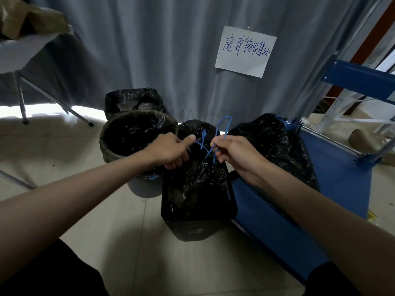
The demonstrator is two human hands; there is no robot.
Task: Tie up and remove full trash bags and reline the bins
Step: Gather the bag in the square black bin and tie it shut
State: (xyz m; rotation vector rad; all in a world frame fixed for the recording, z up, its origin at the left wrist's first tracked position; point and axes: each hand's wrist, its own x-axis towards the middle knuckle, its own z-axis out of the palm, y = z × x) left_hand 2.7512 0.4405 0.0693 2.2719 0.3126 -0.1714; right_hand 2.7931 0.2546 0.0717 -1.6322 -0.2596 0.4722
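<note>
Two hands meet over the gathered mouth of a black trash bag (196, 176) that sits inside a black square bin (198, 221) on the tiled floor (132, 242). The left hand (171, 149) has its fingers curled round one end of the blue drawstring (203, 146), thumb stretched toward the knot. The right hand (235, 152) pinches the other end, and a loop of the string stands up above its fingers. The strands cross between the two hands, just above the bag's bunched neck.

To the left of the square bin, touching or nearly so, stands a round bin (119, 144) lined with black plastic, its mouth open. Behind that is another black-lined bin (132, 99), also open. To the right, a tied bag (275, 144) with a blue knot at its top rests on a blue shelf (333, 178) of a metal rack.

A grey curtain (149, 50) hangs behind everything. Pinned to it is a white paper sign (245, 51) with handwritten Chinese characters in blue ink; they seem to read 废弃物收集处, though the last ones are scrawled. A faint pale mark shows on the square bin's front, too dim to read.
</note>
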